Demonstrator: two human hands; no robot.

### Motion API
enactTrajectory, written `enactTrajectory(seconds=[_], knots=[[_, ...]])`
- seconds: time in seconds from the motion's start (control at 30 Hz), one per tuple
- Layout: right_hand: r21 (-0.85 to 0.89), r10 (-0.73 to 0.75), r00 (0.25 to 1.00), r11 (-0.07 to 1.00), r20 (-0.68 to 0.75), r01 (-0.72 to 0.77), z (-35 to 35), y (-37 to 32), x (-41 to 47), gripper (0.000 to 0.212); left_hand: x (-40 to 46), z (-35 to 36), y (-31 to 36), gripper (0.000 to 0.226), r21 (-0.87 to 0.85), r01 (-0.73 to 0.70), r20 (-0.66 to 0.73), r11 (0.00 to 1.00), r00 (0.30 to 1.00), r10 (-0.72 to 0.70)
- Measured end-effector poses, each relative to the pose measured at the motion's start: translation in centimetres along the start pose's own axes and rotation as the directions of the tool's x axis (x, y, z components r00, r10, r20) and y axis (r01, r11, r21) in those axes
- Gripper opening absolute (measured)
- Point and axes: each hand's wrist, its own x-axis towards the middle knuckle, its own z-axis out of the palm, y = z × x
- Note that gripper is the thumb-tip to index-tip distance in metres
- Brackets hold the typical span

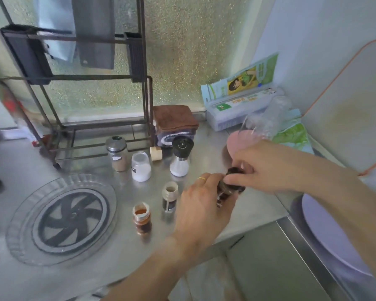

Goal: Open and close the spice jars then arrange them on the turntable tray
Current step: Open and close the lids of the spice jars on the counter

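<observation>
My left hand [201,204] grips a dark spice jar [225,191], tilted above the steel counter. My right hand [263,168] pinches the dark lid [234,171] at the jar's top. Whether the lid is on or off is hidden by my fingers. An orange-spice jar [142,218] and a dark-labelled jar [170,196] stand lidless to the left. Further back stand a white jar [141,166], a steel-capped shaker [117,153] and a black-topped grinder [180,156]. The clear turntable tray [20,224] lies at the left, holding nothing.
A metal rack [100,131] stands at the back left, a folded brown cloth [174,120] beside it. A small cork stopper [156,153] lies near the grinder. Boxes of wrap [239,103] and a pink lid [240,141] sit at the back right. A purple round lid [326,231] lies right.
</observation>
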Motion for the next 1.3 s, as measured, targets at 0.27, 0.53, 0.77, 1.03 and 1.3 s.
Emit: enactTrajectory(seconds=[0.27, 0.53, 0.77, 1.03, 1.3], knots=[[-0.081, 0.028, 0.991, 0.996, -0.131, -0.039, 5.1, -1.6, -1.2, 0.054, -3.5, 2.7, -2.5, 0.029, -0.011, -0.071, -0.030, 0.997, 0.997, 0.071], [0.062, 0.095, 0.974, 0.995, -0.207, -0.084, 7.7, -3.1, -4.1, 0.052, -6.3, 2.8, -2.3, 0.028, -0.019, -0.037, -0.013, 0.999, 0.999, 0.037], [0.093, 0.072, 0.947, 0.995, -0.313, -0.045, 8.5, -3.8, -4.2, 0.046, -6.4, 3.0, -2.5, 0.024, -0.039, -0.010, -0.032, 0.999, 0.999, 0.009], [0.182, 0.138, 0.867, 0.982, -0.478, -0.056, 10.0, -3.8, -3.4, 0.040, -5.8, 3.1, -2.4, 0.027, -0.105, 0.040, -0.068, 0.994, 0.997, -0.048], [0.371, 0.288, 0.753, 0.926, -0.592, -0.063, 13.5, -3.4, -1.6, 0.030, -4.9, 5.5, -2.5, 0.019, -0.047, 0.139, -0.130, 0.989, 0.981, -0.144]])
